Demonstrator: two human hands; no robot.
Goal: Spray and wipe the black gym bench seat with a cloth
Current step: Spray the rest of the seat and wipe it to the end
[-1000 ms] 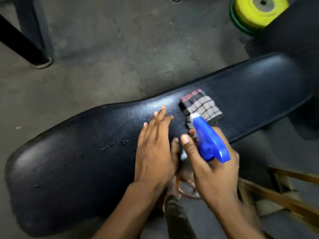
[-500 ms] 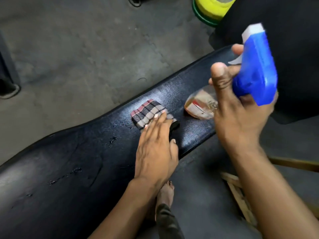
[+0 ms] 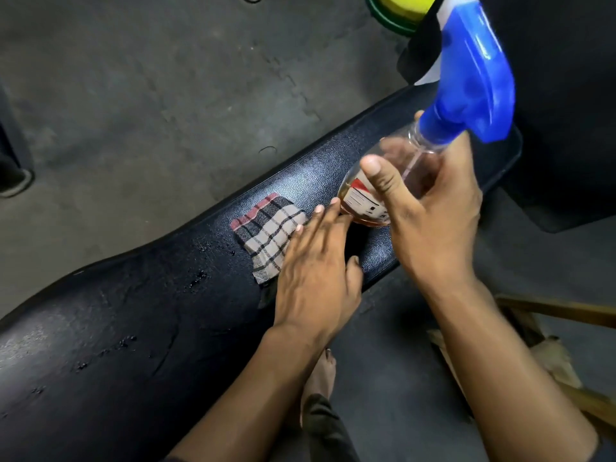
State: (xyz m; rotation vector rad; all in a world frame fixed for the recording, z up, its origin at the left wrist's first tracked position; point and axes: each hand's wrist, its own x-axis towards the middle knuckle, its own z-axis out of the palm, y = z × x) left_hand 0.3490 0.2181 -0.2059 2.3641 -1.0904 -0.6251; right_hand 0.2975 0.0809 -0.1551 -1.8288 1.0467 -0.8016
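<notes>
The black gym bench seat (image 3: 140, 328) runs from lower left to upper right, with wet droplets on its surface. A checked cloth (image 3: 266, 231) with a red edge lies flat on it. My left hand (image 3: 316, 271) rests palm down, fingers extended, over the cloth's right part. My right hand (image 3: 430, 211) holds a clear spray bottle (image 3: 363, 201) with amber liquid and a blue trigger head (image 3: 473, 85), raised above the bench's right end, bottom tilted toward the seat.
Grey concrete floor (image 3: 166, 95) lies beyond the bench. Yellow and green weight plates (image 3: 396, 11) sit at the top. A wooden frame (image 3: 550, 311) stands at the lower right. My bare foot (image 3: 320, 371) is under the bench edge. A dark equipment foot (image 3: 13, 175) is at the left.
My right hand lifted the spray bottle up and to the right, away from the seat. My left hand slid forward onto the cloth. The view shifted right along the bench.
</notes>
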